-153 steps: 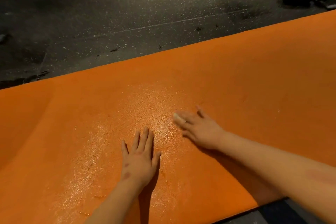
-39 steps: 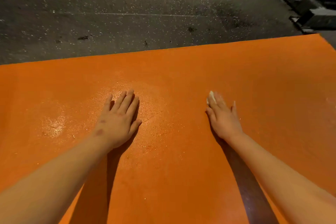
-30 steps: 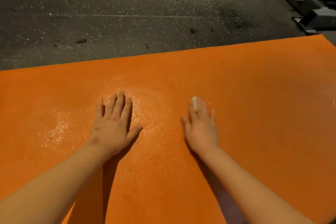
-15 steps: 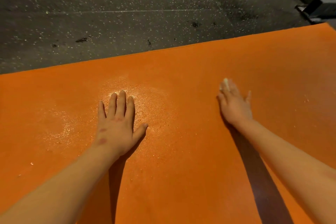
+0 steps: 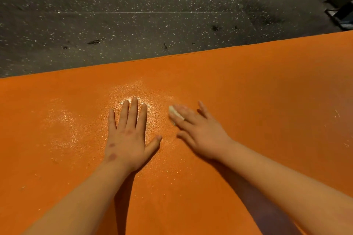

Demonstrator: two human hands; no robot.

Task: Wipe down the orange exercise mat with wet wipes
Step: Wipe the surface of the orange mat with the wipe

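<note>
Flat orange mat (image 5: 267, 91) glistens; seemingly folded wipe (image 5: 174, 112) atop.

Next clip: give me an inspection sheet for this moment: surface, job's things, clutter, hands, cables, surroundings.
Surface: orange mat lies flat on the speckled dark floor; a wet sheen spreads beside and ahead of the left hand.
Job's things: white wipe pressed to the mat under the fingers of the right hand.
Clutter: dark specks on the floor beyond the mat.
Hands: left hand flat on the mat, fingers spread; right hand flat over the wipe.
Cables: nothing seen.
Surroundings: dark metal frame at top right.
</note>
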